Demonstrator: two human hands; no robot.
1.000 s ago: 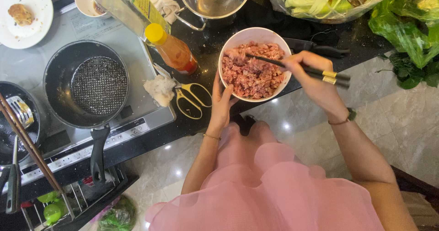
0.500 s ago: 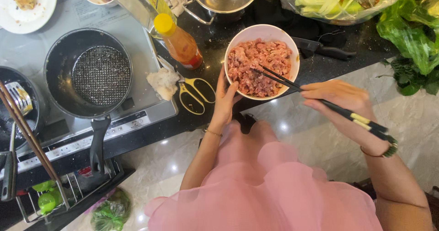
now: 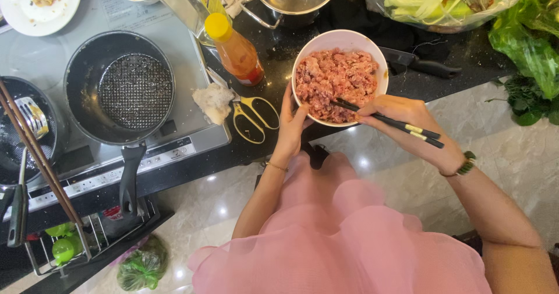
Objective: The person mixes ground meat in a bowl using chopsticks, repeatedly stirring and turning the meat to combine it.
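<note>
A view from above shows a dark kitchen counter with a grey cooktop at its left end. On the cooktop sits a black frying pan, its handle pointing toward the person, who wears a pink garment. At the counter's far right lies a clear bag of green vegetables. Near the counter's front edge stands a white bowl of pink minced meat. The left hand cups the bowl's near left side, fingers pressed to its wall. The right hand is closed around a pair of dark chopsticks, whose tips rest in the meat at the bowl's near edge. Left of the bowl stands an orange sauce bottle with a yellow cap. Just in front of the bottle, yellow-handled scissors lie flat on the counter.
</note>
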